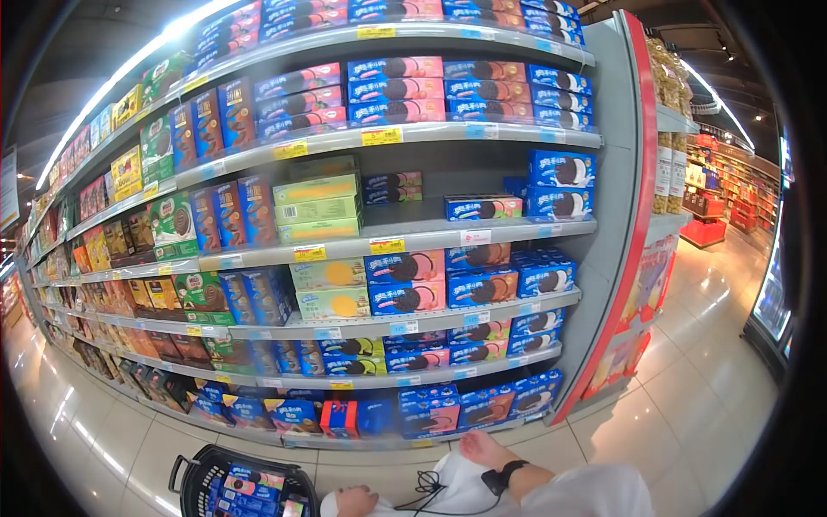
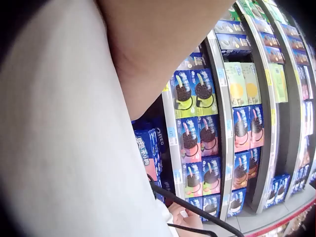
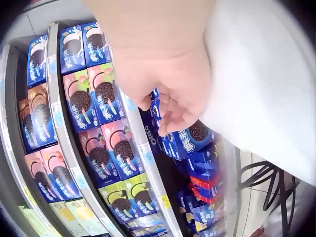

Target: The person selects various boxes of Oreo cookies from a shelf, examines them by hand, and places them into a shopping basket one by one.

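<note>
My right hand (image 1: 484, 450) hangs over the white-clothed knee, in front of the bottom shelf. Its fingers (image 3: 175, 111) are loosely curled with nothing between them, and in the right wrist view they overlap blue Oreo boxes (image 3: 197, 133). Low in the head view, my left hand (image 1: 355, 501) rests at the white clothing, beside the black shopping basket (image 1: 187, 472). No item shows in it. The left wrist view has the left hand (image 2: 153, 44) large at the top, its fingertips hidden behind the white cloth. Blue and pink cookie boxes (image 1: 250, 484) lie in the basket.
Shelves (image 1: 431, 320) of cookie boxes stretch across the front, ending in a red-edged upright (image 1: 607, 215) at the right. A red-and-blue box (image 1: 340, 419) stands on the bottom shelf. Black cables (image 1: 426, 487) hang across the lap. Tiled floor (image 1: 689, 345) runs along the right.
</note>
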